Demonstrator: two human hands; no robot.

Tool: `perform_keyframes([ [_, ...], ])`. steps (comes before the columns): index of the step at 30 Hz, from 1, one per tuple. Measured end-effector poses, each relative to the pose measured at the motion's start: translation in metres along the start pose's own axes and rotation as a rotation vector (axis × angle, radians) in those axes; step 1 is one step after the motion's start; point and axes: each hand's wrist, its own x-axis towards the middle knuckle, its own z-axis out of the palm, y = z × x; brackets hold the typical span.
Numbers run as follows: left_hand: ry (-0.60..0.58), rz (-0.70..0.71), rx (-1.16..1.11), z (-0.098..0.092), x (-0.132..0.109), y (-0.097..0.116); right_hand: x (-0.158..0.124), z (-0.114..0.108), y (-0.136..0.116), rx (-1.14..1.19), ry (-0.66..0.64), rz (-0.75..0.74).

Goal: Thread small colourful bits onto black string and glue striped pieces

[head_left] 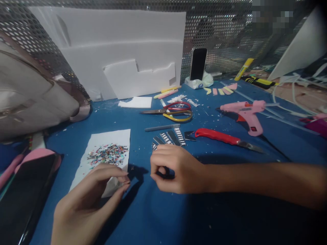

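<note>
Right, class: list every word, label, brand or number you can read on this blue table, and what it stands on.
None can be read.
Yellow tube: any print too blurred.
White phone stand: a blue mark, too small to read.
Pink glue gun and red knife: no lettering shows.

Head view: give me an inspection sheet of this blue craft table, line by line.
Surface: blue table, dusted with white scraps.
Job's things: paper sheet carrying a glitter pile; striped strips fanned out just beyond the right hand.
Clutter: scissors, red knife, pink glue gun, pastel sticks, propped phone.
Hands: left hand pinches the paper sheet's near corner; right hand is curled on a small dark piece, mostly hidden.
Cables: black cord runs from the glue gun; white cables lie at the far right.
Surroundings: white foam boards lean on a mesh wall; bag at left.
</note>
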Motion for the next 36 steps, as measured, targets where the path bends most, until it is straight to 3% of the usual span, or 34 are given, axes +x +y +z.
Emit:
perform_keyframes([
  [36, -0.013, 0.023, -0.014, 0.0014, 0.0048, 0.0076, 0.001, -0.0002, -0.0019, 0.01, -0.012, 0.016],
])
